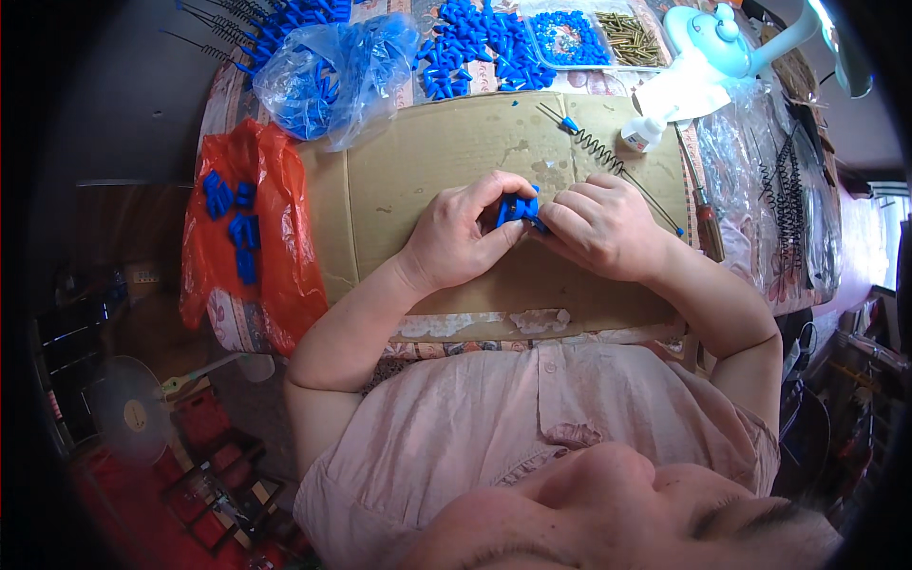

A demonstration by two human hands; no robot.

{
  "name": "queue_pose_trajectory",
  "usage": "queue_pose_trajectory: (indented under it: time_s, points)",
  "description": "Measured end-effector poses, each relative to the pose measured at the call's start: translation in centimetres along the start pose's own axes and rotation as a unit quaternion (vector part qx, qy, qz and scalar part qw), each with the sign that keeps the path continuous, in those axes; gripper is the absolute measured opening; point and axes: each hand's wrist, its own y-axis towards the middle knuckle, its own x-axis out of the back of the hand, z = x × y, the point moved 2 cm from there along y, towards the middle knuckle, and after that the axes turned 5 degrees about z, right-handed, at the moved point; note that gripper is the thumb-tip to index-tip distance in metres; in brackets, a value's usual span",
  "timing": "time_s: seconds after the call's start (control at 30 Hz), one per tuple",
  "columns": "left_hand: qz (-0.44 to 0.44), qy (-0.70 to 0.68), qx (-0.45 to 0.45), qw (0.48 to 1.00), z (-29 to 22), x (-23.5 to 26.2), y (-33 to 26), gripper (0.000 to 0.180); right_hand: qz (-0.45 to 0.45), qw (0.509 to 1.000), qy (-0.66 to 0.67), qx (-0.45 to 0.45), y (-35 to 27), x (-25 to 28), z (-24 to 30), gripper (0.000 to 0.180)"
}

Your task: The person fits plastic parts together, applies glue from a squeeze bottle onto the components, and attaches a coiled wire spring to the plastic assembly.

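Note:
Both my hands meet over a brown cardboard sheet (pixel 427 161) on the table. My left hand (pixel 461 233) and my right hand (pixel 598 223) together pinch a small blue plastic part (pixel 519 207) between their fingertips. Most of the part is hidden by my fingers. Just beyond my right hand lies a metal coil spring (pixel 600 150) on a long wire with a blue tip.
A clear bag of blue parts (pixel 332 76) and a loose pile of blue parts (pixel 480 47) lie at the back. A tray (pixel 594 38) holds blue bits and brass screws. An orange bag (pixel 252 228) with blue parts hangs left. A white bottle (pixel 643 133), a screwdriver (pixel 705 214) and black springs (pixel 788 180) sit right.

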Motion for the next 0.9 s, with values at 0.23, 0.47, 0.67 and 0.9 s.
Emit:
queue_pose_trajectory:
  time_s: [0.23, 0.47, 0.67, 0.9]
  points:
    - [0.009, 0.013, -0.002, 1.0, -0.16, 0.11, -0.09, 0.028, 0.002, 1.0, 0.01, -0.002, -0.01, 0.07, -0.08, 0.023]
    - [0.015, 0.005, -0.003, 1.0, -0.24, 0.14, -0.16, 0.028, 0.007, 1.0, 0.016, -0.009, -0.05, -0.12, 0.0, 0.023]
    - [0.009, -0.004, -0.009, 1.0, -0.3, 0.15, -0.2, 0.029, -0.004, 1.0, 0.026, -0.011, -0.07, -0.23, -0.08, 0.023]
    - [0.01, -0.005, -0.006, 1.0, -0.23, 0.14, -0.22, 0.029, -0.004, 0.999, 0.035, -0.015, -0.03, -0.17, -0.07, 0.022]
